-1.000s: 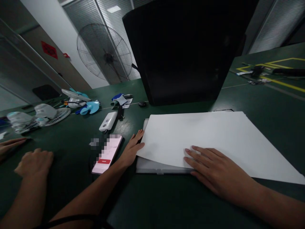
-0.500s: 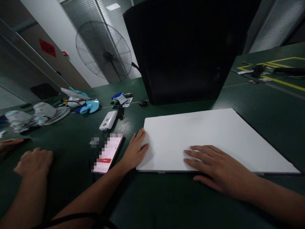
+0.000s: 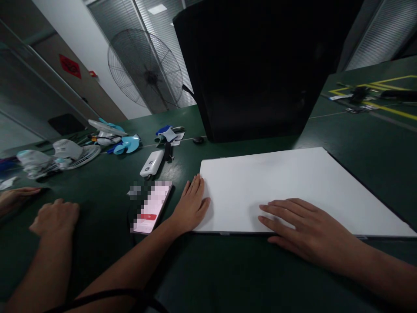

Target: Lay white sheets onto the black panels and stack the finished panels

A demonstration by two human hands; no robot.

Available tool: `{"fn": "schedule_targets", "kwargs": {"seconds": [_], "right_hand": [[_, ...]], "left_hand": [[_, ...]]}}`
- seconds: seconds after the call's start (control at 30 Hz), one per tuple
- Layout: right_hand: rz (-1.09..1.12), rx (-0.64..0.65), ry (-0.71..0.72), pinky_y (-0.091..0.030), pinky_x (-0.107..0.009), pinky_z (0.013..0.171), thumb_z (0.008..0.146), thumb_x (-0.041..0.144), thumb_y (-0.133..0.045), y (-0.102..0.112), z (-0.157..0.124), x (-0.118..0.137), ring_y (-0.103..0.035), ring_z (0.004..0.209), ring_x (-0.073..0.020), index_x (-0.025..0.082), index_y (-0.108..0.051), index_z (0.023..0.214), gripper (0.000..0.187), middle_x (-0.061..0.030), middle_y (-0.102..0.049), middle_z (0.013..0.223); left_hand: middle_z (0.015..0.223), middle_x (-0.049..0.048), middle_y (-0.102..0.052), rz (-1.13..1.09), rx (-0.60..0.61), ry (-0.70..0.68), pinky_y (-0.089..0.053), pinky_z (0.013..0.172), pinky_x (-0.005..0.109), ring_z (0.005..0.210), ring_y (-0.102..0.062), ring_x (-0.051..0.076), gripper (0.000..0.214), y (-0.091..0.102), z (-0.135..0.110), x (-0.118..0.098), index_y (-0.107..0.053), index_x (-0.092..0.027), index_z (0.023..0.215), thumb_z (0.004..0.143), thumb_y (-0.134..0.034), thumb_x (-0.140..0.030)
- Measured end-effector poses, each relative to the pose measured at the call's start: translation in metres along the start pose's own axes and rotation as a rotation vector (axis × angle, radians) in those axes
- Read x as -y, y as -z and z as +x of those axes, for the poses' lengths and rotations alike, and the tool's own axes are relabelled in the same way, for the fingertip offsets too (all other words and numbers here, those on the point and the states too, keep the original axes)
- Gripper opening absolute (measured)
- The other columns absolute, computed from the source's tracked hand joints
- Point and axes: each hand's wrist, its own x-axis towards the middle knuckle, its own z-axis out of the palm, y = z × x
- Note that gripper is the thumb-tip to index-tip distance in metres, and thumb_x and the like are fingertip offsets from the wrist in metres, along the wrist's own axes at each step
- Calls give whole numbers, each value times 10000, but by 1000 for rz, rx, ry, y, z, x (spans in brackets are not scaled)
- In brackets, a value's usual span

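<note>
A large flat white board (image 3: 260,187) with a dark edge lies on the green table. At its left edge rests my left hand (image 3: 192,204), fingers stretched out and thumb over the white surface. My right hand (image 3: 302,226) is over the front edge of the board, palm down with fingers spread. A shadow falls beside its fingertips, and whether they touch the surface I cannot tell. Neither hand grips anything. To the left of my left hand lies a phone (image 3: 154,204) with a lit pink screen, partly blurred out.
A big black panel (image 3: 260,78) stands behind the board. Leftward are a white power bank (image 3: 152,164), light-blue fan blades (image 3: 127,144) and white fan parts (image 3: 67,150). Another person's hand (image 3: 56,217) rests at the left. Cables and dark items (image 3: 360,94) lie far right.
The view has shifted slightly, so everything appears a little farther right. Both my hands keep nearly the same places at the board, having slid only slightly rightward.
</note>
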Motion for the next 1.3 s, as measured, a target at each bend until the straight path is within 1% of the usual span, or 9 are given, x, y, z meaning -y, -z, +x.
{"fn": "schedule_targets", "kwargs": {"seconds": [0.2,0.4,0.53,0.6,0.67,0.73,0.87,1.13,1.3], "right_hand": [[-70,-78,209,-553,-387,855,988,119,-426,11,1,8,-637,1106,-228,151,-656,1268,364,-100,-666,1297],[-12,-120,334,-592,-369,849,980,132,-369,13,2,11,-634,1164,-245,80,-680,1232,404,-149,-678,1273],[2,-127,329,-594,-372,926,979,167,-387,13,0,9,-577,1281,-257,101,-676,1271,416,-131,-633,1361],[3,-117,302,-586,-372,959,993,171,-365,15,-1,10,-547,1323,-251,119,-668,1290,428,-116,-614,1391],[3,-112,284,-581,-377,977,1005,166,-341,17,-1,12,-530,1345,-251,119,-658,1298,434,-113,-608,1400],[-11,-116,278,-579,-380,987,1007,160,-340,21,-1,13,-519,1357,-254,116,-645,1312,434,-113,-603,1405],[-52,-146,249,-567,-380,1017,1003,155,-381,31,3,11,-523,1355,-251,117,-642,1322,415,-117,-601,1406],[-137,-271,345,-602,-364,901,957,119,-490,45,12,-6,-616,1233,-268,48,-680,1227,338,-165,-663,1299],[-131,-276,398,-589,-335,765,974,133,-470,39,11,-4,-681,1069,-240,63,-713,1152,309,-151,-714,1188]], "left_hand": [[1652,255,-223,-14,4,18,-151,1257,554,1563,-140,319,651,2,-1,-2,-273,-34,1551,996,-373,-360],[1638,198,-316,-124,-32,79,-203,1245,563,1543,-245,316,629,7,2,-1,-378,-102,1523,959,-449,-371],[1538,117,-507,-200,-247,114,-364,1168,574,1450,-431,332,526,35,-9,-11,-553,-202,1419,980,-432,-465],[1408,89,-628,-150,-342,-96,-410,1126,560,1334,-549,324,467,47,-19,-22,-648,-237,1301,966,-453,-497],[1206,87,-729,-76,-298,-402,-497,1011,520,1134,-660,313,466,52,-27,-33,-696,-234,1191,911,-553,-578],[1118,95,-747,32,-262,-572,-548,879,465,1010,-687,292,451,49,-32,-44,-685,-196,1186,902,-627,-541],[1115,88,-747,188,-356,-657,-565,787,389,968,-692,249,277,39,-33,-57,-658,-154,1185,953,-643,-305],[1139,95,-764,271,-605,-654,-600,814,389,996,-722,249,281,37,-37,-73,-656,-147,1215,940,-676,-203],[1047,102,-783,273,-725,-782,-616,730,343,911,-744,225,235,24,-33,-69,-687,-111,1132,898,-705,-111]]}}
